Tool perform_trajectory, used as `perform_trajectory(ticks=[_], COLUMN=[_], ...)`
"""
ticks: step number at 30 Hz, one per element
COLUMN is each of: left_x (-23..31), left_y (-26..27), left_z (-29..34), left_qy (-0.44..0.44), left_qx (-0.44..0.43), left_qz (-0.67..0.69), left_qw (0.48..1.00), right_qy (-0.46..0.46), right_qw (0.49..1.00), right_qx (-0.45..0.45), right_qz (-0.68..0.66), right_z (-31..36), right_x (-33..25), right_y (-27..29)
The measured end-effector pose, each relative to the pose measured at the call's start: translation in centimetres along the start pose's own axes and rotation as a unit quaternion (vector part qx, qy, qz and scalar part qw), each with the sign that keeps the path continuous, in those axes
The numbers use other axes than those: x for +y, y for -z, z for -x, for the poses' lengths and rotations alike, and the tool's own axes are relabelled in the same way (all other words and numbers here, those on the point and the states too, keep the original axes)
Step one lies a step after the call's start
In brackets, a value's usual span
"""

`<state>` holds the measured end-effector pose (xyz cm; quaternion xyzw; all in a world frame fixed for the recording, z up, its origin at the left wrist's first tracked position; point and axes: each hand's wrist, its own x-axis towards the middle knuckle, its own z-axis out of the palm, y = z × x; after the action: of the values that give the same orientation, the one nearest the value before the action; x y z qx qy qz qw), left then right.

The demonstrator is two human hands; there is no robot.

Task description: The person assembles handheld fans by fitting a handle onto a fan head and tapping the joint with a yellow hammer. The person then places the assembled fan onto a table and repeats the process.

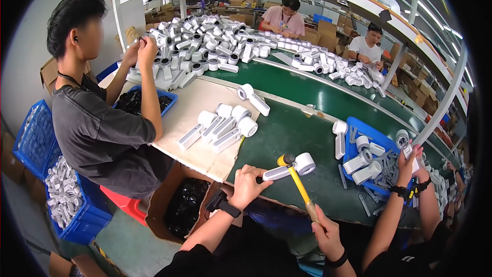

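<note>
White, the device (277, 173) is at the near edge of the green bench (279, 128), its handle end pinched by the left hand (248, 187). The right hand (328, 233) curls round a yellow hammer (302, 190), its head overlapping the device; contact is unclear. More devices (248, 126) lie beyond.

No lettering, number or sign is legible, the small white mark (407, 258) on a black garment (423, 253) right of the right hand (328, 237) being indistinct.
</note>
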<state>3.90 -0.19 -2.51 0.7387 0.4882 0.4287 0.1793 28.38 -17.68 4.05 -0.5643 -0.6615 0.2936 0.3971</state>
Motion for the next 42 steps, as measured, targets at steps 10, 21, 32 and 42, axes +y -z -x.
perform_trajectory(ticks=[10, 21, 32, 42], left_x=[0.3, -0.2, -2.1, -3.4], left_y=[0.2, 0.1, 5.0, 4.2], left_z=[-0.7, -0.2, -0.7, -1.3], left_qy=[0.000, -0.029, 0.345, 0.025], left_qx=[-0.005, 0.000, -0.211, 0.034], left_qz=[-0.011, 0.006, 0.718, 0.047], left_qw=[1.000, 1.000, 0.566, 0.998], right_qy=[0.002, -0.094, -0.115, -0.015], right_qw=[0.999, 0.993, 0.977, 0.998], right_qx=[0.037, 0.042, 0.044, -0.040], right_qz=[0.022, -0.064, -0.173, -0.046], right_z=[-1.0, 0.4, 1.1, -2.6], right_x=[2.8, 1.3, 0.7, -1.0], right_y=[1.1, 1.4, 0.3, -0.7])
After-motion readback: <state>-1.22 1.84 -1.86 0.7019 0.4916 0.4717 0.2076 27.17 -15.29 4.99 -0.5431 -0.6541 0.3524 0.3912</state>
